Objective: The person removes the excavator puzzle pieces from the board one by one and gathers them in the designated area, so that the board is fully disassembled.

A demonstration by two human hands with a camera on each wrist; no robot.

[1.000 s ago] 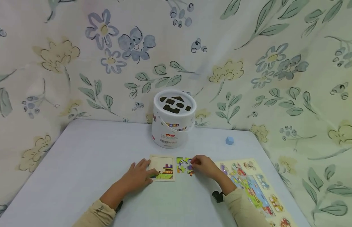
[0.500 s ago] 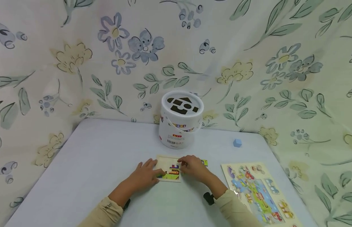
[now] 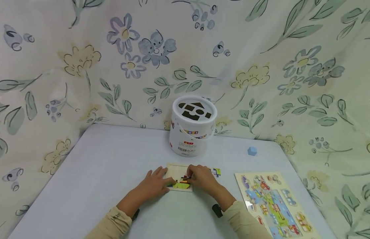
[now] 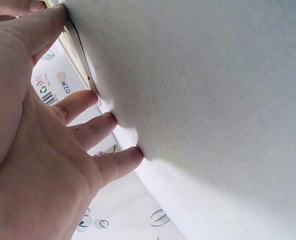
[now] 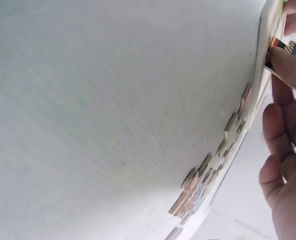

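Observation:
A small square wooden puzzle tray [image 3: 174,169] lies on the white table, with a colourful picture partly filling its lower part. My left hand [image 3: 153,184] rests at its left side, thumb on the tray and the other fingers spread, fingertips down on the table in the left wrist view. Over the tray's right part, my right hand [image 3: 204,179] pinches a jigsaw piece [image 5: 291,47] with black, orange and striped markings. That piece stands tilted at the tray's edge in the right wrist view. Loose jigsaw pieces [image 3: 216,171] lie right of the tray, partly hidden behind the right hand.
Behind the tray stands a white lidded bucket [image 3: 193,132] with shaped holes in its top. A small blue cube [image 3: 252,151] sits at the back right. A larger picture puzzle board [image 3: 274,205] lies at the right, near the right sleeve. Floral cloth hangs behind the table.
My right hand has moved left from the loose pieces to the tray, bringing a jigsaw piece. The left hand stays at the tray's left side. The head view has shifted slightly.

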